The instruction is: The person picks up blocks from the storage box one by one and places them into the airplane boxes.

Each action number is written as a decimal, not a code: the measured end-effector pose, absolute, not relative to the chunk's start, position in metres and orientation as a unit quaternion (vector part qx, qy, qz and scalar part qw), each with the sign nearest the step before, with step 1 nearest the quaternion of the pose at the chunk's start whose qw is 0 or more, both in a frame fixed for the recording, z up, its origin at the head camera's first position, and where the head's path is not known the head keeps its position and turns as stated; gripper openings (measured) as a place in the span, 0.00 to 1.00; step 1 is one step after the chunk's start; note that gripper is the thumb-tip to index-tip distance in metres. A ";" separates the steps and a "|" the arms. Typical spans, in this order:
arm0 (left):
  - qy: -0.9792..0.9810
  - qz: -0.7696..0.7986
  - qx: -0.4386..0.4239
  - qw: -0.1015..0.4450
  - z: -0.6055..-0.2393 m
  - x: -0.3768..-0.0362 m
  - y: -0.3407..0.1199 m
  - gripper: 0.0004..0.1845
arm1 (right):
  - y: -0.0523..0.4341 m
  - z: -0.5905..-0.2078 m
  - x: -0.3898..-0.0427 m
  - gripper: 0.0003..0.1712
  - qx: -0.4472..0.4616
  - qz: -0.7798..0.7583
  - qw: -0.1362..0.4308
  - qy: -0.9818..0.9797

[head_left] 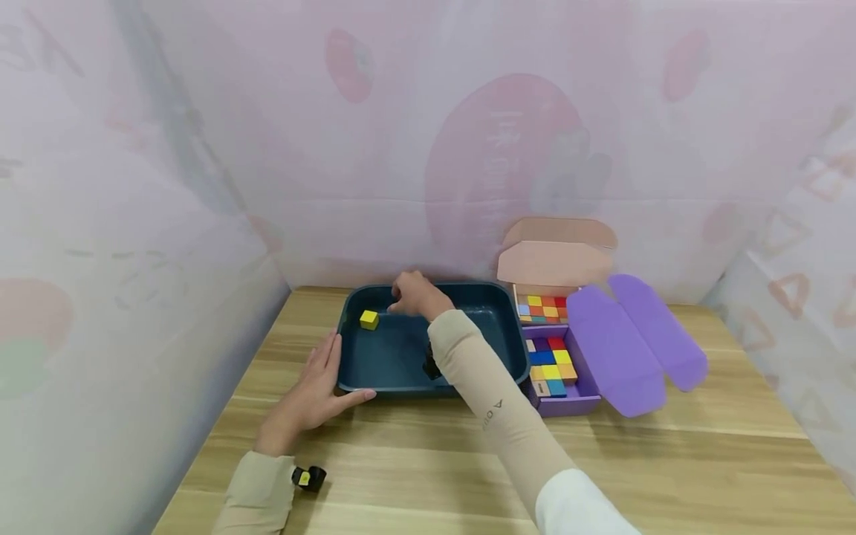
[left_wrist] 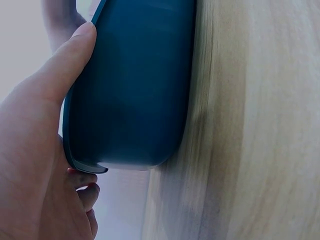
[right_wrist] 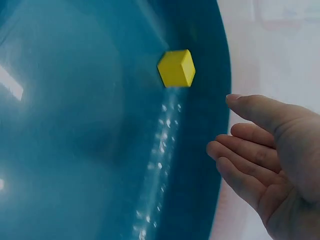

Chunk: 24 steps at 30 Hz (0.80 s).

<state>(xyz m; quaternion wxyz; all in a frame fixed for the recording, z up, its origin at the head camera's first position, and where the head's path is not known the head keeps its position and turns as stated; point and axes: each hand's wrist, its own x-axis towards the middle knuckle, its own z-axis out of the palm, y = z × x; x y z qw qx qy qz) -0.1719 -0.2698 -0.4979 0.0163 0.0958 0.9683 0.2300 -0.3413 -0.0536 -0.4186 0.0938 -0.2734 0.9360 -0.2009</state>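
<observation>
Showing a two-handed arrangement at a light wooden table: the left hand lay flat on the table against the near left corner of a dark blue rectangular plastic tray, its fingers straight and close together along the tray's outer wall and the thumb pressed to the near rim. The right hand hovered inside the tray at its far side, its fingers relaxed, slightly curved, side by side and holding nothing. A small yellow wooden cube rested on the tray floor just beyond those fingertips, apart from them. To the outer side of the right forearm stood an open purple cardboard box and an open pink cardboard box, each filled with multicoloured cubes.
</observation>
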 end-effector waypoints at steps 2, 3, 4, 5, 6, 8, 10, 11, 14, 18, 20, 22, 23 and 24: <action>0.968 0.230 0.095 0.015 -0.499 -0.171 -0.269 0.71 | -0.061 -0.423 -0.340 0.27 -0.276 -0.194 0.100 0.936; 0.968 0.230 0.095 0.015 -0.499 -0.170 -0.269 0.71 | -0.065 -0.426 -0.340 0.27 -0.278 -0.193 0.103 0.936; 0.968 0.231 0.094 0.015 -0.500 -0.170 -0.269 0.71 | -0.068 -0.429 -0.339 0.27 -0.280 -0.190 0.103 0.936; 0.968 0.232 0.094 0.014 -0.500 -0.169 -0.268 0.71 | -0.071 -0.432 -0.339 0.27 -0.281 -0.186 0.103 0.936; 0.968 0.232 0.093 0.014 -0.501 -0.169 -0.268 0.71 | -0.074 -0.434 -0.339 0.26 -0.281 -0.185 0.102 0.936; 0.968 0.234 0.095 0.010 -0.502 -0.168 -0.268 0.71 | -0.078 -0.440 -0.339 0.26 -0.277 -0.179 0.098 0.939; 0.967 0.235 0.097 0.007 -0.504 -0.168 -0.267 0.71 | -0.081 -0.445 -0.339 0.26 -0.272 -0.172 0.096 0.942; 0.967 0.235 0.098 0.006 -0.504 -0.168 -0.267 0.71 | -0.083 -0.447 -0.339 0.26 -0.269 -0.169 0.096 0.943; 0.966 0.238 0.099 0.005 -0.505 -0.168 -0.265 0.71 | -0.088 -0.451 -0.339 0.25 -0.265 -0.162 0.096 0.946; 0.966 0.240 0.099 0.004 -0.504 -0.168 -0.263 0.70 | -0.094 -0.454 -0.339 0.19 -0.272 -0.151 0.093 0.946; 0.966 0.238 0.101 0.003 -0.504 -0.168 -0.262 0.70 | -0.095 -0.455 -0.340 0.16 -0.273 -0.143 0.090 0.947; 0.966 0.237 0.103 0.002 -0.504 -0.169 -0.261 0.70 | -0.096 -0.456 -0.342 0.14 -0.272 -0.135 0.085 0.949; 0.966 0.237 0.104 0.002 -0.504 -0.170 -0.261 0.70 | -0.096 -0.456 -0.342 0.14 -0.270 -0.133 0.084 0.950; 0.966 0.237 0.104 0.001 -0.504 -0.170 -0.260 0.70 | -0.097 -0.457 -0.343 0.14 -0.268 -0.130 0.084 0.951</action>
